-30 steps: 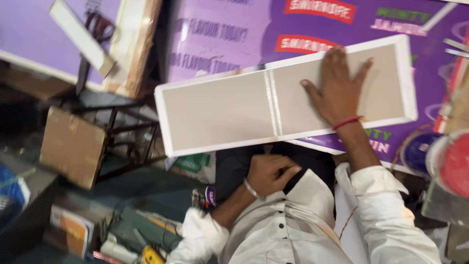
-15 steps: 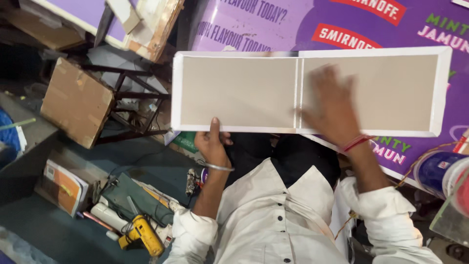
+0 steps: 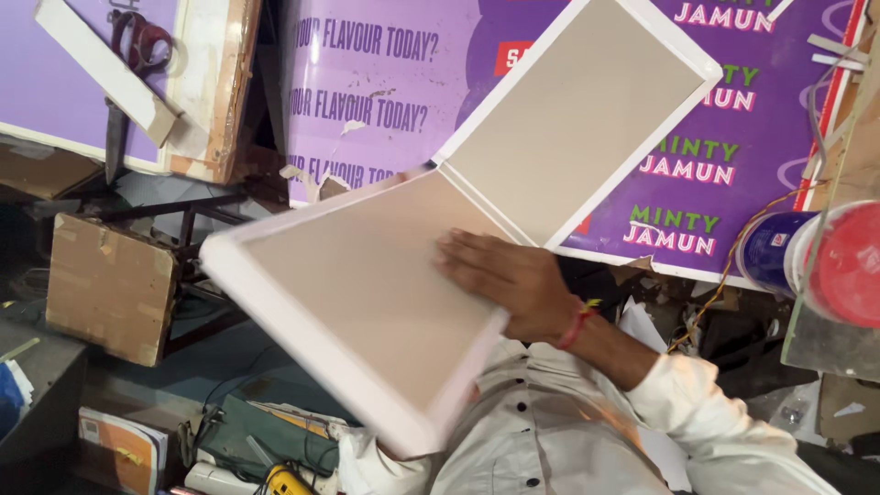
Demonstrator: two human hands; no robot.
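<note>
Panel (image 3: 440, 266), level a moment ago, now tilts toward two o'clock; right hand (image 3: 509, 280) presses flat, ungripping; left hand hidden beneath.

Loads of clutter here. A big purple printed banner (image 3: 385, 101) fills the top middle and right of the frame. Upper left there's a pair of red-handled scissors (image 3: 133, 64) hanging by a white strip (image 3: 105, 71). A worn cardboard box (image 3: 110, 286) sits at the left edge. Far right, a blue can with a red lid (image 3: 816, 258) lies on its side. Bottom left has a yellow power tool (image 3: 282, 479) and an orange booklet (image 3: 119, 449).
</note>
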